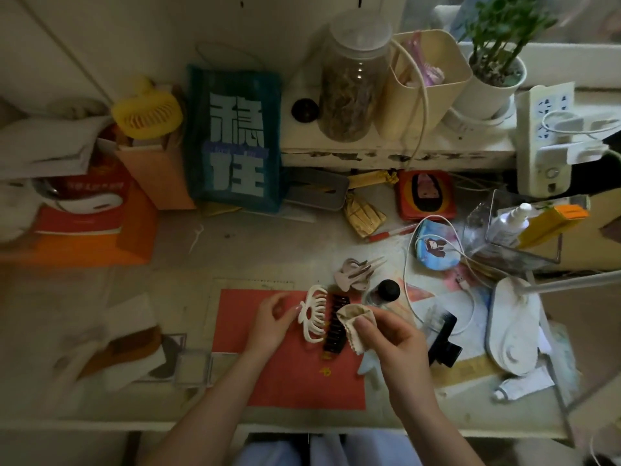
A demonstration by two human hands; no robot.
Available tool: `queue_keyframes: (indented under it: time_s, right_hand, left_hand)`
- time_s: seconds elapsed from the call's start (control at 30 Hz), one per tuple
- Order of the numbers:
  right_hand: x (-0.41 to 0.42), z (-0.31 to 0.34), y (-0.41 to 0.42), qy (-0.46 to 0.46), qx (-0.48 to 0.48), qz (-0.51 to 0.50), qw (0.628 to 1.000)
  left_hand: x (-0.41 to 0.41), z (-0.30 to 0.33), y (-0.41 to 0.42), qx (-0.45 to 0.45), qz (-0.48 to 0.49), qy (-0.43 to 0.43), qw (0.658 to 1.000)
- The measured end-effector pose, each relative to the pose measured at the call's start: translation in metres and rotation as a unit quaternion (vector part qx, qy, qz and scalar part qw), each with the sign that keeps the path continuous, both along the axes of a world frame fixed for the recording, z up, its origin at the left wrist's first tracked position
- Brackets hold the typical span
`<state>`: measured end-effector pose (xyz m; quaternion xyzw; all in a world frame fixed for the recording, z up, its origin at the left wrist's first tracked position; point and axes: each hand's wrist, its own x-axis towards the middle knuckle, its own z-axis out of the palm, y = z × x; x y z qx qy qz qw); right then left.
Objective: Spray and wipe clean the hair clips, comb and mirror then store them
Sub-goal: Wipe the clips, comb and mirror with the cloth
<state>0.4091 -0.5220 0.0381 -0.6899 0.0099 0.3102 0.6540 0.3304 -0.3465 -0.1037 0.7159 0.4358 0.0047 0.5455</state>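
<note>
My left hand (273,322) pinches a white claw hair clip (313,313) above a red mat (289,375). A small beige cloth (354,326) is gripped by my right hand (393,341) close beside the clip. Under them a dark brown clip (336,327) lies on the mat. A beige-pink claw clip (353,274) rests behind it, beside a small spray bottle with a black cap (386,292). A black claw clip (443,338) lies to the right. A round blue pocket mirror (435,245) sits further back right. I cannot make out a comb.
A cream storage bin (426,82), a jar (353,82) and a potted plant (497,62) stand on the back shelf. A teal bag (235,139) and orange boxes (100,223) fill the left. A white lamp base (514,331), cables and a clear organiser (524,230) crowd the right.
</note>
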Motion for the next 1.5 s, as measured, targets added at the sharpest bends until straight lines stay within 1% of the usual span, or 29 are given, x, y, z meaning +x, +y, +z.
queue_keyframes:
  time_s: [0.17,0.23,0.37,0.53,0.6,0.67,0.77,0.9,1.0,1.2,1.3,1.4,1.5]
  right_hand:
    - [-0.008,-0.005,0.014,0.001,-0.006,0.053,0.999]
    - [-0.015,-0.007,0.023,0.002,-0.012,0.070,0.997]
    - [-0.040,-0.004,0.047,0.011,-0.002,0.086,0.996]
    - [-0.079,0.004,0.081,-0.002,0.009,0.138,0.990]
    - [-0.097,0.005,0.098,-0.003,0.020,0.143,0.989]
    - [-0.117,0.003,0.119,-0.006,0.010,0.138,0.990]
    - [-0.153,-0.005,0.151,-0.013,-0.016,0.131,0.991]
    - [-0.204,-0.007,0.190,-0.030,-0.041,0.094,0.994]
    - [-0.239,-0.005,0.212,-0.028,-0.053,0.064,0.996]
    - [-0.276,0.001,0.230,-0.029,-0.034,0.013,0.999]
    - [-0.281,-0.001,0.232,-0.026,-0.036,0.007,0.999]
    - [-0.280,-0.002,0.235,-0.010,-0.042,0.008,0.999]
    - [-0.279,-0.002,0.240,-0.019,-0.045,0.007,0.999]
  left_hand:
    - [-0.047,0.027,0.025,0.086,0.043,0.011,0.995]
    - [-0.071,0.040,0.038,0.104,0.071,0.011,0.992]
    - [-0.127,0.056,0.065,0.145,0.111,0.039,0.982]
    - [-0.193,0.053,0.109,0.172,0.156,0.068,0.970]
    - [-0.213,0.051,0.129,0.188,0.147,0.089,0.967]
    - [-0.232,0.045,0.151,0.215,0.125,0.114,0.962]
    - [-0.260,0.036,0.183,0.238,0.067,0.140,0.959]
    - [-0.292,0.029,0.221,0.183,0.018,0.129,0.975]
    - [-0.308,0.025,0.241,0.157,-0.034,0.134,0.978]
    - [-0.312,0.017,0.260,0.108,-0.082,0.122,0.983]
    - [-0.308,0.018,0.263,0.103,-0.096,0.122,0.983]
    - [-0.307,0.023,0.263,0.087,-0.074,0.108,0.988]
    - [-0.301,0.036,0.266,0.072,-0.058,0.085,0.992]
